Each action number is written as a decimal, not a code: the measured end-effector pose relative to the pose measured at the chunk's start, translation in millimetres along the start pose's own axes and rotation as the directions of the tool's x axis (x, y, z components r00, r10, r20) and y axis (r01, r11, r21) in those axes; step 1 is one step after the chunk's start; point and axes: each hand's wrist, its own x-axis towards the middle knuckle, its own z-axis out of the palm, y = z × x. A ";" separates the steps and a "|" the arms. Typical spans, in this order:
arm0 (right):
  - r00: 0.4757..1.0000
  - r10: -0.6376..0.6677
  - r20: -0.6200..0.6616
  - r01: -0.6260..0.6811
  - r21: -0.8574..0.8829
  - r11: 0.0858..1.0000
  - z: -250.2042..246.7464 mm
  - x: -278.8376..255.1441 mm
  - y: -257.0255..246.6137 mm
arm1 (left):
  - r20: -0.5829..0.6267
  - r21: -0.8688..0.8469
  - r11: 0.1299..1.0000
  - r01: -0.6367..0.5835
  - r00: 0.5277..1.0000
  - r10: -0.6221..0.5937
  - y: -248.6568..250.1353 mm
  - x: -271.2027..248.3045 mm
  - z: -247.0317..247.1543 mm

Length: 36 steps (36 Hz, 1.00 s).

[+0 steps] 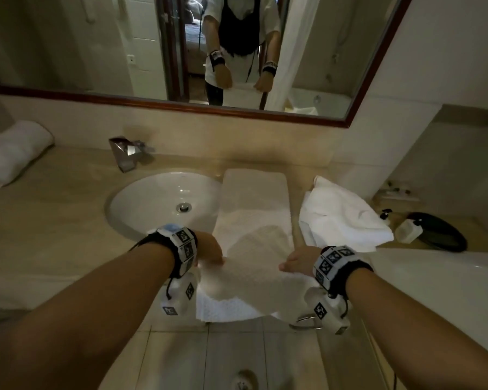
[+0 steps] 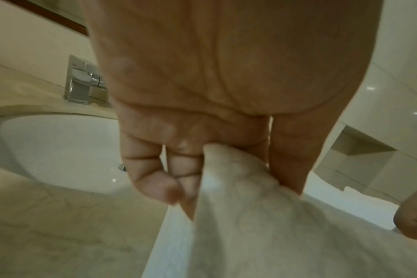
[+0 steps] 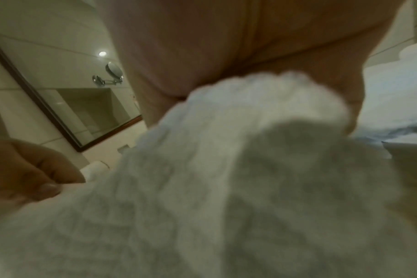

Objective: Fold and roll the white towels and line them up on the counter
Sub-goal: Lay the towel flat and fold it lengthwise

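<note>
A long white towel [image 1: 254, 209] lies folded lengthwise on the beige counter [image 1: 54, 220], right of the sink, its near end hanging over the front edge. My left hand [image 1: 209, 250] pinches the near left corner of this towel [image 2: 238, 188]. At the near right corner my right hand [image 1: 297, 260] grips the same towel [image 3: 238, 169], lifting that end above the counter. A loose, crumpled white towel [image 1: 341, 215] lies further right. One rolled white towel [image 1: 14, 153] rests at the far left against the wall.
A round white sink [image 1: 152, 204] with a chrome tap [image 1: 127, 152] sits left of the towel. A small bottle [image 1: 407, 229] and a dark tray [image 1: 443, 232] stand at the far right. A framed mirror [image 1: 181, 52] hangs above. Tiled floor lies below the counter edge.
</note>
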 end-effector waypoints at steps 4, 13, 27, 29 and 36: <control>0.997 0.046 -0.068 -0.049 -0.041 0.998 -2.5 23.4 -7.0 | -0.147 0.026 0.998 -0.053 0.988 0.056 2.1 19.8 -2.5; 0.928 0.063 -0.367 -0.046 0.054 0.997 -64.1 103.2 9.9 | -0.444 0.027 0.993 -0.113 0.889 0.113 16.4 95.2 -54.7; 0.950 0.171 -0.260 -0.128 0.174 0.976 -140.0 270.3 43.7 | -0.474 -0.080 0.996 0.036 0.878 -0.070 39.7 262.0 -134.0; 0.951 0.171 -0.259 -0.124 0.188 0.974 -145.7 285.0 44.0 | -0.444 -0.117 0.992 0.055 0.890 -0.102 41.4 280.3 -141.0; 0.969 0.077 -0.233 -0.040 0.161 0.986 -169.4 320.9 40.4 | -0.353 -0.142 0.990 0.007 0.934 -0.058 45.6 321.7 -161.6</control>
